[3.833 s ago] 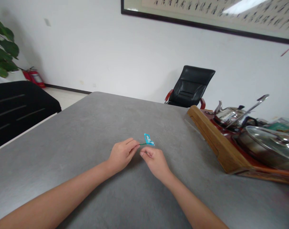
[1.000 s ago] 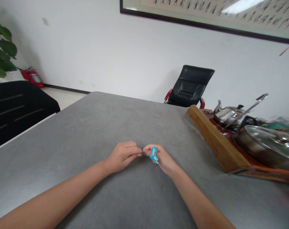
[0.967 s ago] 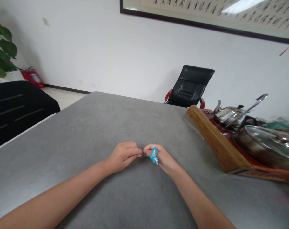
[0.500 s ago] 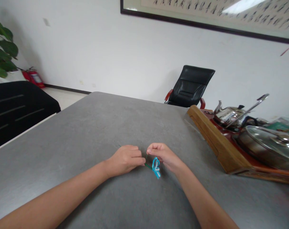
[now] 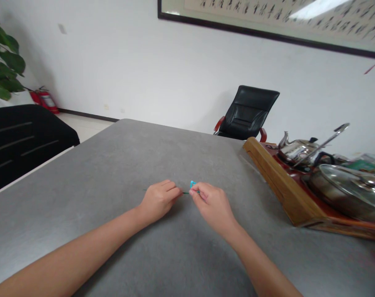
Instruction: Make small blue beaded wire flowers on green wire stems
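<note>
A thin green stem [image 5: 186,193] runs between my hands just above the grey table, and its far end pokes out to the left of my left hand [image 5: 160,199]. That hand is closed around the stem. My right hand [image 5: 212,203] pinches the stem's right end with thumb and fingertips. A bright blue looped craft flower [image 5: 192,183] shows behind the right fingertips; most of it is hidden by that hand.
On the right of the grey table [image 5: 144,144] stands a wooden tea tray [image 5: 277,185] with a steel kettle [image 5: 297,150] and a glass-lidded pan [image 5: 348,189]. Black chairs stand beyond the far edge [image 5: 252,111] and at the left [image 5: 26,140].
My right hand has moved onto the flower end of the stem, now covering most of the blue loops. The flower end has risen, leaving the stem nearly level. My left hand has shifted slightly left.
</note>
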Demonstrator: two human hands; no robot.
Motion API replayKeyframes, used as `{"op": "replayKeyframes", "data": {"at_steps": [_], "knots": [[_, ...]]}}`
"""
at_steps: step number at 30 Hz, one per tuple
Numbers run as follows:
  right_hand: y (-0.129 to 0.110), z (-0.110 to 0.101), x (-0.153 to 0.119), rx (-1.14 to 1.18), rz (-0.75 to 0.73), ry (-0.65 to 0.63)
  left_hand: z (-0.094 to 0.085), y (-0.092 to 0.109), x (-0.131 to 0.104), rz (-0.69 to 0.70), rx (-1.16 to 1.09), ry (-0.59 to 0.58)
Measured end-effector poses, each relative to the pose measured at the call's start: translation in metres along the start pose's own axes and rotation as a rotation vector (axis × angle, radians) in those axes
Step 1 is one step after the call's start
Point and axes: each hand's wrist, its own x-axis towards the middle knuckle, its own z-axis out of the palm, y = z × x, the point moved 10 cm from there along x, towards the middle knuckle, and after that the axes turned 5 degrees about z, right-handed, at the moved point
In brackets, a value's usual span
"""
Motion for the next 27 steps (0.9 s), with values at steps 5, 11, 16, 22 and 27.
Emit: {"op": "replayKeyframes", "data": {"at_steps": [5,11,16,22,27], "knots": [[-0.01,0.01,-0.005,-0.042,-0.044,-0.027,-0.005,-0.02,-0.004,-0.218,-0.1,0.058],[0.016,0.04,-0.003,0.293,0.103,-0.139,-0.004,-0.031,-0.007,-0.333,-0.247,0.105],[0.037,0.068,0.0,0.661,0.248,-0.265,-0.004,-0.032,-0.007,-0.328,-0.341,0.131],[0.047,0.076,0.0,0.795,0.331,-0.306,-0.003,-0.016,-0.002,-0.156,-0.392,0.098],[0.057,0.078,-0.003,0.878,0.409,-0.372,-0.002,0.004,0.0,0.001,-0.4,0.018]]}}
